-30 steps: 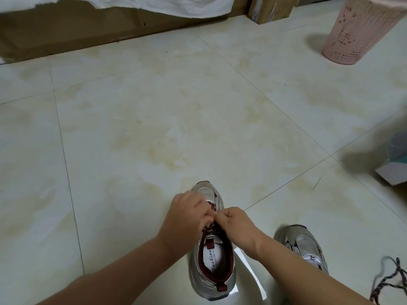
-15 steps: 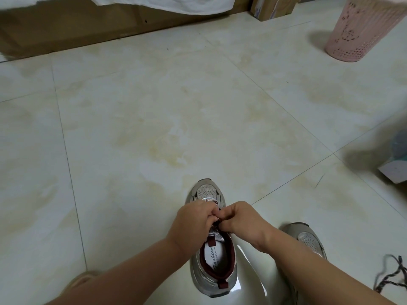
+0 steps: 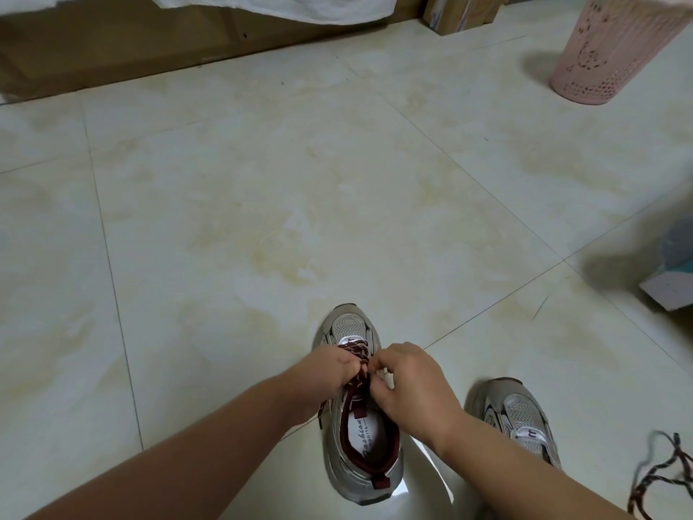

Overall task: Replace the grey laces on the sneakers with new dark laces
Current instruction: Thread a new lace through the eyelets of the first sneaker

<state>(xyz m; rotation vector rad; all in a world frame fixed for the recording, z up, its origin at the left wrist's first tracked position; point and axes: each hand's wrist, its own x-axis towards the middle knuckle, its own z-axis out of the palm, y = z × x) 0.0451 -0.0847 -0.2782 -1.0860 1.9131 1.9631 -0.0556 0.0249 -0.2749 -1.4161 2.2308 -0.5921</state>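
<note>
Sneaker (image 3: 360,463) insole, cursive "Fashion sports"; dark lace (image 3: 356,349) between both hands.

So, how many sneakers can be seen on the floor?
2. One sneaker lies in the lower middle, with the left hand and right hand working on its dark lace. The second sneaker lies to its right, partly behind the right forearm.

The near sneaker (image 3: 362,437) is silvery grey with a maroon collar; its lace (image 3: 354,347) is maroon flecked white (same pattern on the loose lace (image 3: 671,478)). The basket (image 3: 615,50) is pink, the floor (image 3: 262,204) cream-mottled.
</note>
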